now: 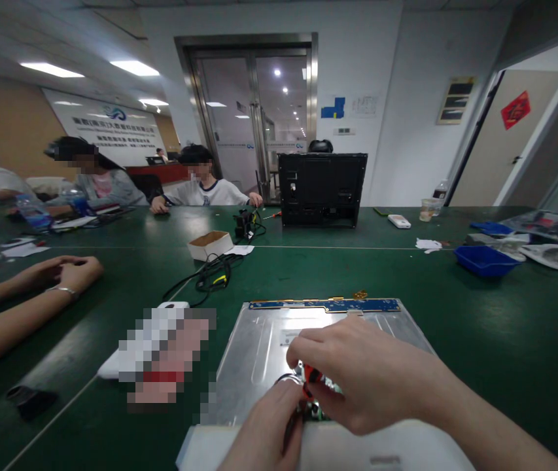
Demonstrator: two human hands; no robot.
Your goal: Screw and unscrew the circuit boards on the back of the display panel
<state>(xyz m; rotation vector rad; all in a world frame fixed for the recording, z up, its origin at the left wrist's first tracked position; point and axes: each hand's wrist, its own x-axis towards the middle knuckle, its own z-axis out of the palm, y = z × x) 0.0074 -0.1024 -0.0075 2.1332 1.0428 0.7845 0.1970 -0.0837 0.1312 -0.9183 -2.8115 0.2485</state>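
A silvery metal display panel [254,353] lies flat in front of me, with a narrow blue circuit board [298,305] along its far edge. My right hand [362,366] is closed around a red-and-black screwdriver [312,374] over the panel's near part; its tip is hidden. Just below, my left hand [271,425] has its fingers bent together at the screwdriver's lower end, and what they pinch is hidden. Partly covered by both hands is a green circuit board [333,387]. A white casing [371,445] lies along the panel's near edge, under my wrists.
To the left lie a white phone-like object [136,347] and a small black object [31,400]; another person's hands [70,275] rest nearby. Ahead are a white box [210,245], black cables [214,271] and a standing black monitor back [322,190]. A blue tray [485,260] sits right.
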